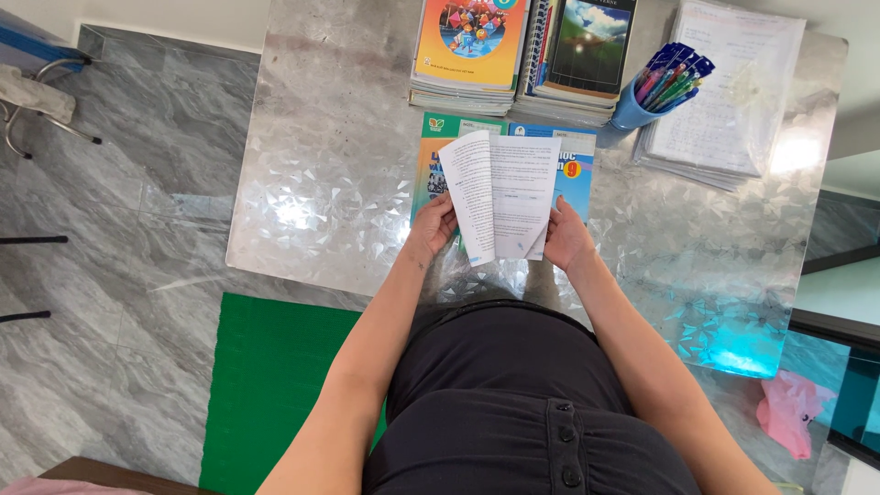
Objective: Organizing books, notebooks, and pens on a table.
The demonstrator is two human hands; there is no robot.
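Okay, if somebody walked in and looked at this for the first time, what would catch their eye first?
Most likely the open booklet of white printed pages at the centre, held up by the left hand and the right hand over a shiny patterned table. Next come the colourful stacked books along the table's far edge and the blue cup of pens beside them. A bright green mat lies on the grey floor, lower left.

Head camera, looking steeply down over torso onto table (321, 183), close range.
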